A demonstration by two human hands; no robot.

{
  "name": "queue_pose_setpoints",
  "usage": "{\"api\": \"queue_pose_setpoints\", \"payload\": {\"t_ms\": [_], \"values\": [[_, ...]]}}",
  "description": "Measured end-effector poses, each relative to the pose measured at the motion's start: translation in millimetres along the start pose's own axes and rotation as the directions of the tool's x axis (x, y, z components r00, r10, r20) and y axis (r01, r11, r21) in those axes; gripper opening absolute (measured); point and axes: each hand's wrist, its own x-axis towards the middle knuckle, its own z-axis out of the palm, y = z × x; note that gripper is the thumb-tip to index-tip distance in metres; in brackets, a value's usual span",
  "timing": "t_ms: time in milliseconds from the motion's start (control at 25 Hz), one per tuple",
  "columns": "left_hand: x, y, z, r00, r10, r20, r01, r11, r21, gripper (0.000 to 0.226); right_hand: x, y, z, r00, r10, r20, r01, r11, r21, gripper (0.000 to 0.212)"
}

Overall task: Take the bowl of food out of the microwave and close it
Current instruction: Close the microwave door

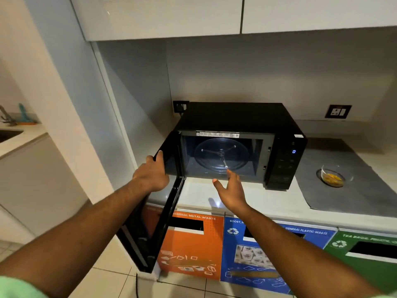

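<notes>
We are gripping the door (pixel 169 190) edge with our left hand (pixel 151 173) to swing it shut; right hand (pixel 231 190) open, empty; bowl (pixel 336 175) already on mat (pixel 354 196).

Glossy black microwave door (pixel 163 203); clear glass bowl (pixel 336 175); matt grey mat (pixel 348 196).

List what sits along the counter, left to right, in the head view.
Open black microwave door held by the left hand → black microwave with its empty glass turntable → clear glass bowl of yellow food on a grey mat.
</notes>
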Motion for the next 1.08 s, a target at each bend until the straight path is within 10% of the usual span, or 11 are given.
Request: {"api": "queue_pose_setpoints", "payload": {"t_ms": [240,520,920,1080], "values": [[-17,37,12,0.972,0.183,0.145,-0.161,0.975,-0.154,0.088,3,17,-22,0.999,-0.02,-0.03,0.016,0.993,-0.117,0.071],[-16,134,45,0.777,0.623,-0.083,-0.629,0.773,-0.087,0.07,30,35,-88,0.992,-0.066,-0.108,0.038,0.97,-0.242,0.07],[59,234,61,0.711,0.69,-0.135,-0.676,0.724,0.134,0.084,74,68,-159,0.96,0.043,-0.276,-0.062,0.996,-0.06,0.056],[81,254,63,0.709,0.69,-0.149,-0.666,0.724,0.182,0.07,72,68,-154,0.936,-0.1,-0.337,0.106,0.994,-0.002,0.04]]}}
